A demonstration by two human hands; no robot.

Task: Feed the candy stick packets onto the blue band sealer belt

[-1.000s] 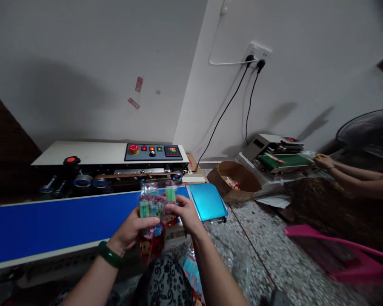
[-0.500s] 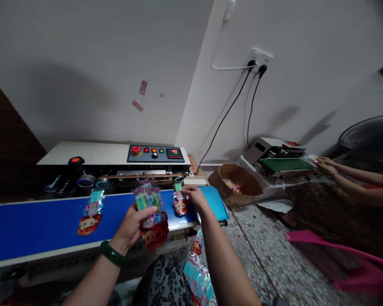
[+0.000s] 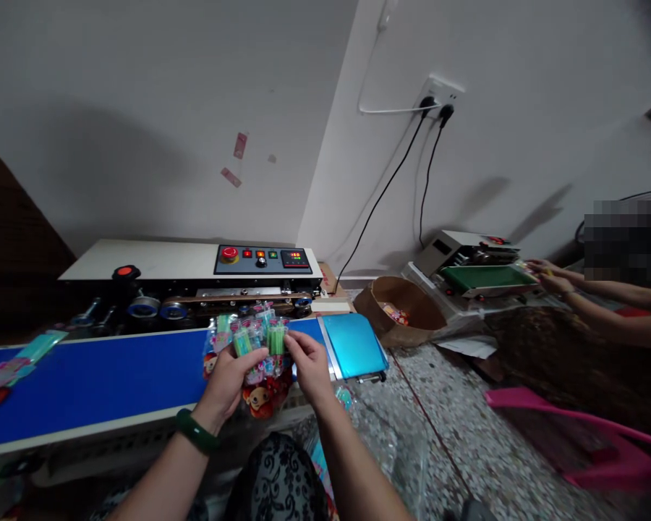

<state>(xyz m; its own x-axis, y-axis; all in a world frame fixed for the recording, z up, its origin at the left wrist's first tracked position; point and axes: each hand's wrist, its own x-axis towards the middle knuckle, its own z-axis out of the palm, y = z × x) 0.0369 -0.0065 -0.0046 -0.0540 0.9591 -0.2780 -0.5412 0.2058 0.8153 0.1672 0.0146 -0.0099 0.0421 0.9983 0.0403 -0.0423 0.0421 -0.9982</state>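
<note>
My left hand (image 3: pixel 225 380), a dark green bangle on its wrist, is closed round a bunch of small clear packets (image 3: pixel 257 340). They hold green and blue sticks, with a red-haired cartoon head at the lower end. At the bunch's right side my right hand (image 3: pixel 309 362) pinches one packet with green sticks (image 3: pixel 276 339). Both hands are above the blue belt (image 3: pixel 124 376) of a band sealing machine (image 3: pixel 141 260). Partly hidden behind my left hand, another packet (image 3: pixel 223 329) lies by the sealing band. One more packet (image 3: pixel 19 373) lies at the belt's left end.
A cardboard box (image 3: pixel 372 318) with some packets stands on the floor to the right. Beyond it, another person's hands (image 3: pixel 553 278) are at a second sealer with a green belt (image 3: pixel 482 280). A pink plastic item (image 3: pixel 553 409) is at the lower right. Plastic bags lie below the belt.
My right hand has left the packet on the belt and come back to the bunch, pinching another there. The packets on the belt have travelled left.
</note>
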